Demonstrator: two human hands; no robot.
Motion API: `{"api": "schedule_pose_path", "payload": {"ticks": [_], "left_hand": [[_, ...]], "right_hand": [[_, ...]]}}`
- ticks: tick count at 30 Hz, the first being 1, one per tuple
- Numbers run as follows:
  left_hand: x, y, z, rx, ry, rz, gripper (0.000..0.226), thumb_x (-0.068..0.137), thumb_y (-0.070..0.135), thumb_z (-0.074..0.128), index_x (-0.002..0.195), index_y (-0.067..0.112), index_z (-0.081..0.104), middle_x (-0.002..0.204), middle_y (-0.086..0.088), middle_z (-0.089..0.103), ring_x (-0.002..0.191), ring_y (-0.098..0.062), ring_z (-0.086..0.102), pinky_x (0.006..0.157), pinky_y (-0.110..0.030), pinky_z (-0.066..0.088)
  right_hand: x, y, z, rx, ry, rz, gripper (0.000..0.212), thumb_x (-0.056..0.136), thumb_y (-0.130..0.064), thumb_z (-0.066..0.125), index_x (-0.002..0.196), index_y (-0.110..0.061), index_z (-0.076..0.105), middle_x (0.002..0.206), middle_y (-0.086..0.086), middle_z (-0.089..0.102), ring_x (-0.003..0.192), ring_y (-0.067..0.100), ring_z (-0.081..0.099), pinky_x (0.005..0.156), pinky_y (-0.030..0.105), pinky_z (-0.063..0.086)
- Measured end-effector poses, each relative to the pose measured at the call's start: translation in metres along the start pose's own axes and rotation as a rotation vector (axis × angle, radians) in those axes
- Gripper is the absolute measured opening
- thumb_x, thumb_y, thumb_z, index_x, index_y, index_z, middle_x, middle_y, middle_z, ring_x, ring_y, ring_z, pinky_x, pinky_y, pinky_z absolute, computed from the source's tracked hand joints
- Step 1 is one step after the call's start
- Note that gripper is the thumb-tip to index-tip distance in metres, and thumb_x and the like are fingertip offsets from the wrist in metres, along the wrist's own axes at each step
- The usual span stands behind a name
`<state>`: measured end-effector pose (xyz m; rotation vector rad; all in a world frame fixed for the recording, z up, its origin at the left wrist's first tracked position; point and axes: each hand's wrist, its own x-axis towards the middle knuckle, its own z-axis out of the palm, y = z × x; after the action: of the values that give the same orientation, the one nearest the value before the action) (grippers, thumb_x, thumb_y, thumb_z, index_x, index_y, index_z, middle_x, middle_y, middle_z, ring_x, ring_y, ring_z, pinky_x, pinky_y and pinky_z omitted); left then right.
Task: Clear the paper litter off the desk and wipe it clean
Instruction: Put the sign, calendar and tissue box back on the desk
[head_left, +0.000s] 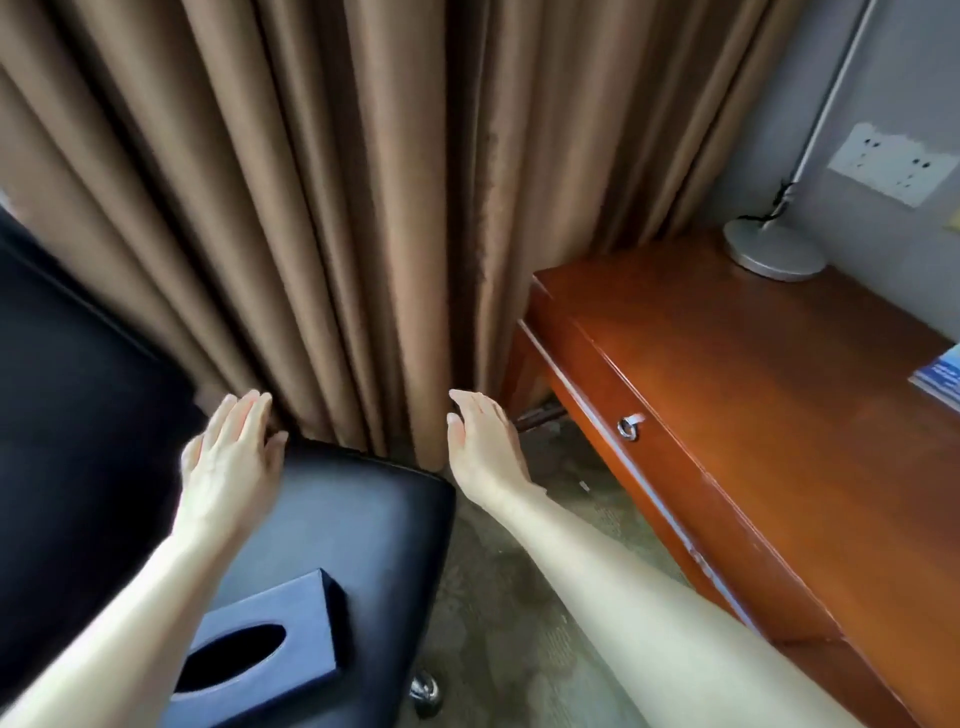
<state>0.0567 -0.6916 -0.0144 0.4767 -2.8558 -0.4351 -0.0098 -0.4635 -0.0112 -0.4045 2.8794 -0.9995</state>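
The red-brown wooden desk (753, 395) runs along the right side, its top bare where I can see it. My left hand (234, 457) hovers flat over the back corner of a black chair seat, fingers straight, holding nothing. My right hand (485, 449) is stretched out with straight fingers over the floor, between the chair and the desk, also holding nothing. A dark tissue box (270, 639) with an oval slot lies on the chair seat under my left forearm. No paper litter shows in this view.
Brown curtains (337, 208) hang across the back. A black chair (358, 535) stands at the left. On the desk's far end sits a silver lamp base (774, 252); a blue booklet (940, 384) lies at the right edge. A wall socket (893, 163) is above. Carpet lies between.
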Motion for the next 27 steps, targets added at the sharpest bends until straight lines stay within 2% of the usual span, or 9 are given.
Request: {"api": "schedule_pose_path", "payload": {"ticks": [6,15,21,24,27], "left_hand": [[-0.040,-0.063,0.011,0.000,-0.062,-0.194,0.048,0.098,0.024,0.040,0.144,0.011,0.033,0.154,-0.003,0.027,0.145,-0.018,0.012,0.111,-0.043,0.015],[-0.112,-0.121,0.076,0.013,-0.159,-0.461,0.049,0.098,0.022,0.040,0.144,0.009,0.031,0.152,-0.005,0.028,0.144,-0.022,0.016,0.110,-0.044,0.022],[-0.154,-0.160,0.133,-0.082,-0.258,-0.830,0.053,0.095,0.024,0.047,0.141,0.003,0.031,0.146,-0.013,0.035,0.138,-0.029,0.025,0.105,-0.048,0.031],[-0.167,-0.179,0.152,-0.159,-0.299,-0.911,0.042,0.093,0.021,0.052,0.124,-0.006,0.042,0.132,-0.024,0.046,0.124,-0.037,0.040,0.100,-0.044,0.033],[-0.170,-0.196,0.159,-0.122,-0.246,-0.975,0.053,0.091,0.021,0.056,0.131,-0.008,0.038,0.140,-0.027,0.036,0.130,-0.039,0.032,0.107,-0.044,0.028]], "right_hand": [[-0.008,-0.022,0.064,0.012,-0.137,-0.007,0.040,0.101,-0.019,0.033,0.140,-0.013,0.040,0.144,0.001,0.041,0.136,0.016,0.030,0.113,0.031,0.022],[-0.034,-0.003,0.163,-0.053,-0.389,-0.030,0.041,0.102,-0.023,0.033,0.141,-0.014,0.037,0.147,0.000,0.038,0.137,0.016,0.030,0.111,0.031,0.021],[-0.073,0.023,0.232,0.008,-0.601,0.149,0.048,0.102,-0.033,0.031,0.146,-0.017,0.027,0.152,0.000,0.030,0.137,0.023,0.033,0.112,0.036,0.026],[-0.088,0.031,0.259,0.073,-0.718,0.309,0.054,0.101,-0.039,0.031,0.149,-0.017,0.020,0.153,0.003,0.029,0.138,0.024,0.032,0.111,0.036,0.027],[-0.098,0.032,0.276,0.132,-0.806,0.380,0.058,0.101,-0.042,0.030,0.150,-0.016,0.015,0.154,0.004,0.027,0.139,0.023,0.030,0.112,0.034,0.025]]}}
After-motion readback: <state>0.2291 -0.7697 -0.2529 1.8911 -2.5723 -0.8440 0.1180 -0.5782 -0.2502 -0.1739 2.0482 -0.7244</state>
